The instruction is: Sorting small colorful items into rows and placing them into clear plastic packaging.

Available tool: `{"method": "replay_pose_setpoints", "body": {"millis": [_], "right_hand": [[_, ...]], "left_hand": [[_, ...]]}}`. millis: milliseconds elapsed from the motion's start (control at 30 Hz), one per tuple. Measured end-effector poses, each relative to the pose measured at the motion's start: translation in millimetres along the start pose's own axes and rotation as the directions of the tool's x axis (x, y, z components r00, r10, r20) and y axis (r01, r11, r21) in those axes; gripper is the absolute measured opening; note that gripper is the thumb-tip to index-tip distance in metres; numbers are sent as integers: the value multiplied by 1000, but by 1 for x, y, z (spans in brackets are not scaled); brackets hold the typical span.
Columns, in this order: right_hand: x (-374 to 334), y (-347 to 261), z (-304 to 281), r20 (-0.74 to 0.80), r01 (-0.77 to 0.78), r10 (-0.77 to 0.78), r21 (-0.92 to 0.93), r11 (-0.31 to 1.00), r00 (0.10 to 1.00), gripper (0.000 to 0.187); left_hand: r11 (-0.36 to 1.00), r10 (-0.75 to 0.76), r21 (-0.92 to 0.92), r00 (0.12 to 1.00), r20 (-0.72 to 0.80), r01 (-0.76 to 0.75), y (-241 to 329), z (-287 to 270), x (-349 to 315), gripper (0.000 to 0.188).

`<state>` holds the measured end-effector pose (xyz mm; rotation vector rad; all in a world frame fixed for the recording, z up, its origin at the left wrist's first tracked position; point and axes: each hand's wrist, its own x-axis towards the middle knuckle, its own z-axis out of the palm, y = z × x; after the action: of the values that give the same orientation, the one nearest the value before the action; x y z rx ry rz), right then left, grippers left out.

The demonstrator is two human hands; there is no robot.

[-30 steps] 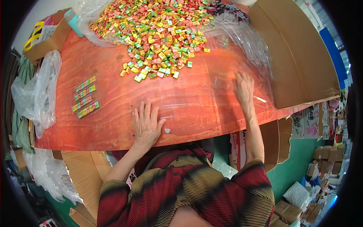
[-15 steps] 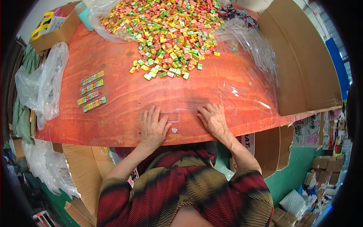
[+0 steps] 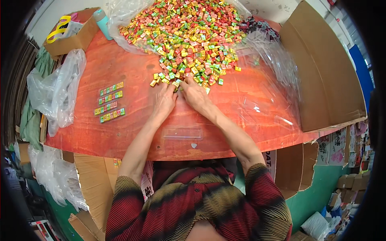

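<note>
While our left hand (image 3: 165, 99) and right hand (image 3: 196, 96) curl against small packets (image 3: 193, 44) heaped on the red tabletop (image 3: 136, 82), their wording too tiny to read, we cannot tell whether either hand grips one; dark lettering marks a carton (image 3: 330, 150).

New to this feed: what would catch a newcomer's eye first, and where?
First, the big heap of small yellow, red and green rectangular packets at the far middle of the red-orange wooden table. Next, the bare left hand and bare right hand, close together with fingertips at the heap's near edge. Then four short, neat rows of similar coloured packets toward the table's left side.
</note>
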<state>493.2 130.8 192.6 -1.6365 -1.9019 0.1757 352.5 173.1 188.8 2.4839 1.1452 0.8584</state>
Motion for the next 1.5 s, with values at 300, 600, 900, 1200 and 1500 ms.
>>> {"method": "replay_pose_setpoints", "body": {"millis": [300,600,900,1200,1500], "right_hand": [[-30,7,-10,12,56,-54,-202,978,998,8],[-22,-1,-8,59,-187,181,125,974,982,20],[-18,9,-39,115,-284,276,52,958,954,14],[-11,13,-28,220,100,-7,-415,904,975,15],[-10,2,-43,161,-45,68,-141,989,985,21]], "left_hand": [[982,124,-142,992,19,-120,9,-3,-33,25],[982,45,-190,994,104,-24,-1,-16,-39,37],[983,22,-183,995,102,-3,0,-17,-42,35],[981,-11,-187,986,169,43,2,-24,-40,38],[987,-29,-153,990,141,51,1,-9,-37,32]]}}
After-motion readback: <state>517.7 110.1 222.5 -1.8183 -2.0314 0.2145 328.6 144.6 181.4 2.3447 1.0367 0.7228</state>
